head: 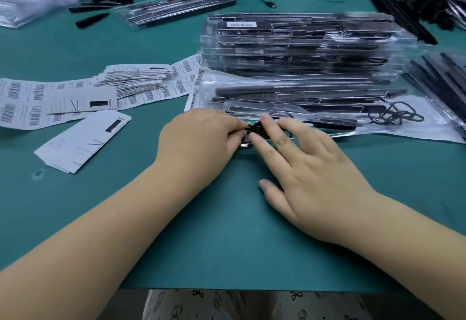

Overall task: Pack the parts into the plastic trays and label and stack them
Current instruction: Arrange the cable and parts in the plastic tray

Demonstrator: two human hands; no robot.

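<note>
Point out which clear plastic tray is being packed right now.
The nearest tray, lying in front of the tall stack. Both the left hand and right hand work a small black part at its near edge; the other trays lie untouched.

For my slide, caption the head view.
Both hands tuck a black cable into a clear tray beside the stack.

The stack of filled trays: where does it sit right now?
In the head view the stack of filled trays sits right of centre on the green table, behind the open tray under both hands, right of the barcode labels.
</note>
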